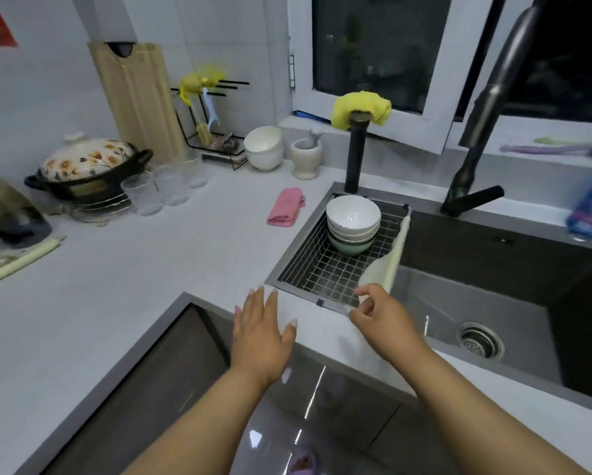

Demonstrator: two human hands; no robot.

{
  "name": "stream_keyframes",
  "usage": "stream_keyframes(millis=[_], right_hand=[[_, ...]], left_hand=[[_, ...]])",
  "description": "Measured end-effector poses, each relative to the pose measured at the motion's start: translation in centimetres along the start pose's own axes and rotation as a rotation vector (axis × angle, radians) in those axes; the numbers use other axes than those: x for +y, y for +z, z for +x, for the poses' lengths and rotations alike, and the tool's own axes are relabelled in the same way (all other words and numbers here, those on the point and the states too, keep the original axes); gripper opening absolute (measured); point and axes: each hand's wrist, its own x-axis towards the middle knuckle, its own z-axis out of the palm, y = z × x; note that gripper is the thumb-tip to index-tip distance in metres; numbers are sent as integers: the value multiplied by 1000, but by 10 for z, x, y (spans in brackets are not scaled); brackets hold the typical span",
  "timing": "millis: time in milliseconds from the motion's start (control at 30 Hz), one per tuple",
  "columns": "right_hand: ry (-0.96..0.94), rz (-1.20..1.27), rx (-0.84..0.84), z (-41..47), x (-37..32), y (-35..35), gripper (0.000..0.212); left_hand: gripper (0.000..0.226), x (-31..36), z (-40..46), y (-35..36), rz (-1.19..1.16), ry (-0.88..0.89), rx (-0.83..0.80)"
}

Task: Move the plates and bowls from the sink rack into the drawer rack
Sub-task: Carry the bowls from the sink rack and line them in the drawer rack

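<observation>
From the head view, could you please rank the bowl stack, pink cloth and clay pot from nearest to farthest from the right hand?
1. Bowl stack, in the sink rack beyond the right hand.
2. Pink cloth, on the counter left of the rack.
3. Clay pot, far left.

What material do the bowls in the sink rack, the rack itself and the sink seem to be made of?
Bowls: probably glazed ceramic; glossy white with a light glint inside, and the lowest one is pale green.
Rack: metal wire, likely stainless steel; thin silvery grid bars.
Sink: probably brushed steel; grey, matte sheen with soft reflections.
</observation>
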Motion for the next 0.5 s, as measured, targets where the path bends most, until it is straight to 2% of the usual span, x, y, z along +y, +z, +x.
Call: stream_keyframes(millis=[233,367,500], right_hand=[[112,59,103,78,-6,-6,41],[150,86,115,125,-15,1,50],[221,80,116,173,-15,11,57]], left_hand=[[70,-8,100,17,155,101,-223],[75,-19,147,29,194,171,-294],[75,-21,181,39,253,246,-295]])
